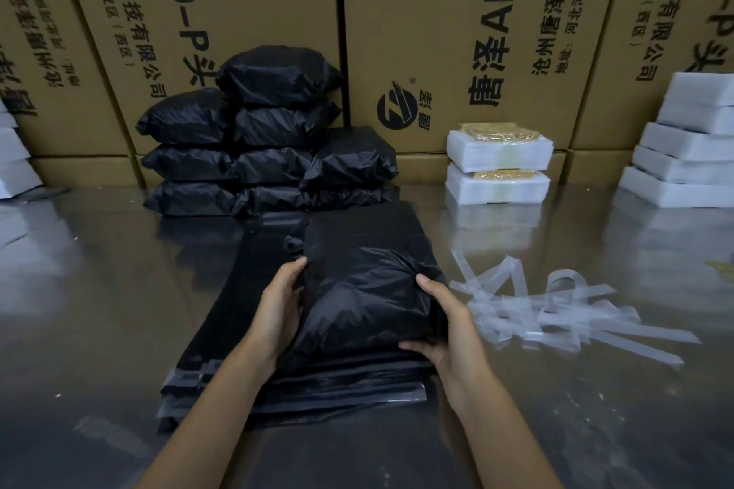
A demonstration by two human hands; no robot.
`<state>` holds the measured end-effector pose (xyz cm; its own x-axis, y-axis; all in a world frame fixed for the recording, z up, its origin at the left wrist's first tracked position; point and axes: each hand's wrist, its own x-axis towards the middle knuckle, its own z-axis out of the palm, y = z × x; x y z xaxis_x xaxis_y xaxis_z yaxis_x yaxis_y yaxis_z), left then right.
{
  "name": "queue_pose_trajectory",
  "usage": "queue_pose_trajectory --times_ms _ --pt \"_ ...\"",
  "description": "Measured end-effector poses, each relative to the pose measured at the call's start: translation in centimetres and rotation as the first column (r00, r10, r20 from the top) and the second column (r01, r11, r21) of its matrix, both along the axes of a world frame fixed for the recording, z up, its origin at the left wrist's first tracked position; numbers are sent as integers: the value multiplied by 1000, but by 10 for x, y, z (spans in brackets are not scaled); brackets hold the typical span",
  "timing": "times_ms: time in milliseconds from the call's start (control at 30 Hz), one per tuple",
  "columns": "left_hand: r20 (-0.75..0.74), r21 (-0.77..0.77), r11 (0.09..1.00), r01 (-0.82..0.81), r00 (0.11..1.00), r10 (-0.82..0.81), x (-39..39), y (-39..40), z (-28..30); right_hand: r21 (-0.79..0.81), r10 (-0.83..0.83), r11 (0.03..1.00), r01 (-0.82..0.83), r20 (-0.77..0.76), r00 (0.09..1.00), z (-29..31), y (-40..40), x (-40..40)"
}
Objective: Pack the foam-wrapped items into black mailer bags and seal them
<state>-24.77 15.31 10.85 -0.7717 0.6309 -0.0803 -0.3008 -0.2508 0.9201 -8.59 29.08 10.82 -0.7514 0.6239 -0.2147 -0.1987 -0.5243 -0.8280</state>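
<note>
On the steel table [119,290] straight ahead of me, the filled black mailer bag [365,302] sits atop my stack of empty mailer bags [222,349]. My left hand [280,308] cups its left edge, fingers curled against the plastic; my right hand [445,324] grips the near right corner, thumb on top. The film looks slick and loose over a soft, light foam bundle, so I judge holding both ends safest. Sealed parcels [258,139] are stacked behind, foam-wrapped items [498,167] wait right, near peeled strips [556,314].
</note>
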Motion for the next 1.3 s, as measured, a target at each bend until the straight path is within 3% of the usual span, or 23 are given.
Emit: queue_pose_trajectory --times_ms 200,333,633,800,1033,1167,1300 --pt "10 -232 971 66 998 -66 4 0 0 -20 -50 999 51 37 998 5 1 1" --pt "-69 -355 935 2 997 -29 -2 2 -1 -9 -68 998 68 72 995 6 0 0" --pt "-139 -384 923 -27 990 -29 -7 5 -9 22 -91 996 90 43 995 1 -2 0" --pt "-111 -403 914 38 990 -91 -7 2 -7 35 -119 993 117 62 991 4 -6 0" --pt "-125 -570 818 71 977 -171 -28 14 10 30 -120 993 118 79 990 11 -11 0" --pt "-262 -714 698 -49 943 -202 -42 28 23 13 -163 987 162 83 983 10 -10 -1" --pt "-539 -747 547 -378 826 -165 -47 38 12 -25 -210 977 212 68 975 8 -6 -4"
